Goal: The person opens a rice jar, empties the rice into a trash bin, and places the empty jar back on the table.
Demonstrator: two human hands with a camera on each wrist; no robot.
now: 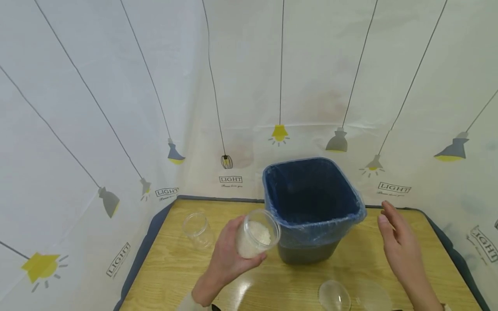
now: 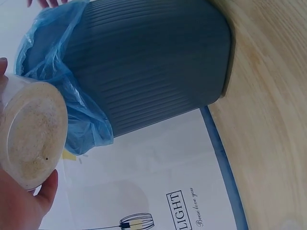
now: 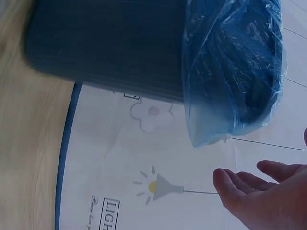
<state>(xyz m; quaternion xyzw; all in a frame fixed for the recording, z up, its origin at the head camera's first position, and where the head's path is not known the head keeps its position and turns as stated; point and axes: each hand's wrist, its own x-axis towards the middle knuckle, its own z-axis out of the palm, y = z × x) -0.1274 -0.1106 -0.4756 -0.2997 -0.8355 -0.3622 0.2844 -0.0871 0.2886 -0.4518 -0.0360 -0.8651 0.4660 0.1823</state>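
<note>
My left hand (image 1: 227,257) grips a clear jar (image 1: 258,233) partly filled with white grains that look like rice. The jar is lifted above the table and leans a little, its open mouth showing in the head view. In the left wrist view the bottom of the jar (image 2: 36,136) faces the camera. Just right of it stands a dark bin (image 1: 307,252) lined with a blue plastic bag (image 1: 323,233). On the bin's other side my right hand (image 1: 402,248) is held in the air with its fingers extended, touching nothing; the right wrist view shows its relaxed fingers too.
An uncapped clear jar (image 1: 197,231) stands on the wooden table (image 1: 163,268) to the left. Two clear round lids (image 1: 334,296) lie near the front edge. A white sheet printed with lamps (image 1: 241,86) hangs behind and around the table.
</note>
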